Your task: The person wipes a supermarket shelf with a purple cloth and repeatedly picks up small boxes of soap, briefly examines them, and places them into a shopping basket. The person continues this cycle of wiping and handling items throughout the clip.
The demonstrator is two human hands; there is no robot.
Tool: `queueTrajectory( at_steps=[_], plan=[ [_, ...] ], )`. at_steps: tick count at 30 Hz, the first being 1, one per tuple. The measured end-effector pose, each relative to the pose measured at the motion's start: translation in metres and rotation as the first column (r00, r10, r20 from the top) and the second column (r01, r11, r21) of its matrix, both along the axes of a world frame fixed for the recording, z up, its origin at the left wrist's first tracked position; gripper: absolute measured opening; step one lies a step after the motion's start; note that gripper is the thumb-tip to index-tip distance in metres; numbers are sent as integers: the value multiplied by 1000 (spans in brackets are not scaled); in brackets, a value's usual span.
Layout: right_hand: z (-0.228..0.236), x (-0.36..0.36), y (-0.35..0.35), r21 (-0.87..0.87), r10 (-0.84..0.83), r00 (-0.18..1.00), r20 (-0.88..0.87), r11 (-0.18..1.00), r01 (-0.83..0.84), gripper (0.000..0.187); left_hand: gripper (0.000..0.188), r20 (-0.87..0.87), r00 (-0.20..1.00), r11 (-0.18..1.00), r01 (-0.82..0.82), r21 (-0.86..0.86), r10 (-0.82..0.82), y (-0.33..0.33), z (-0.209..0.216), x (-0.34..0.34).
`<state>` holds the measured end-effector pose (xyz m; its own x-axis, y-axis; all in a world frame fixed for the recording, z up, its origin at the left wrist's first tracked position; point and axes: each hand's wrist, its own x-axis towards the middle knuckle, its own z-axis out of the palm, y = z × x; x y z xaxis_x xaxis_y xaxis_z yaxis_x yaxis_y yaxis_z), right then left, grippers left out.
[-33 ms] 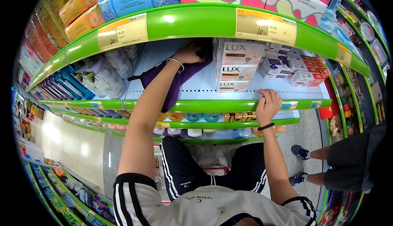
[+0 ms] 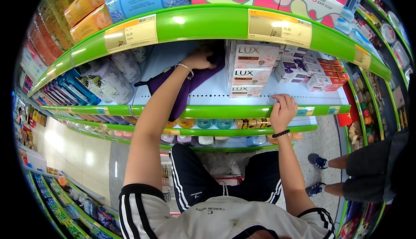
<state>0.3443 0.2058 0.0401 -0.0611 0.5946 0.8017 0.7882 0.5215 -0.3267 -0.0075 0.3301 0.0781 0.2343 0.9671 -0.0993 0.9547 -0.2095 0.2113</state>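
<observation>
Deep on the shelf, my left hand (image 2: 197, 60) is closed on a purple cloth (image 2: 175, 81), with its fingertips in shadow. The cloth spreads over the pale blue shelf board (image 2: 208, 87), and one end droops over the front edge. A dark loop sticks out from its left side. Right beside the hand stands a stack of boxed soap (image 2: 251, 72), white and pink. My right hand (image 2: 284, 108) rests on the green shelf edge (image 2: 234, 111), fingers bent over it; it holds no loose item.
Lavender pump bottles (image 2: 115, 81) and blue bottles (image 2: 78, 87) stand left of the cloth. Small purple-white and red boxes (image 2: 331, 74) sit at the right. The upper shelf's green rim (image 2: 208, 22) overhangs my left hand. Another person's legs (image 2: 338, 178) are close on the right.
My left hand has come slightly nearer and to the left, and the cloth's hanging end has shifted a little left with it. My right hand stays on the shelf edge.
</observation>
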Motion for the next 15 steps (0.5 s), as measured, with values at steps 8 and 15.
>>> queueTrajectory(
  at_steps=[8, 15],
  plan=[
    [0, 1, -2, 31, 6, 1000, -13, 1000, -5, 12, 64, 199, 966, 986, 165, 15, -165, -113, 28, 16],
    [-2, -1, 0, 35, 1, 1000, -16, 999, 0, 12, 54, 186, 954, 958, 198, 206, -237, -130, 16, 33]
  ],
)
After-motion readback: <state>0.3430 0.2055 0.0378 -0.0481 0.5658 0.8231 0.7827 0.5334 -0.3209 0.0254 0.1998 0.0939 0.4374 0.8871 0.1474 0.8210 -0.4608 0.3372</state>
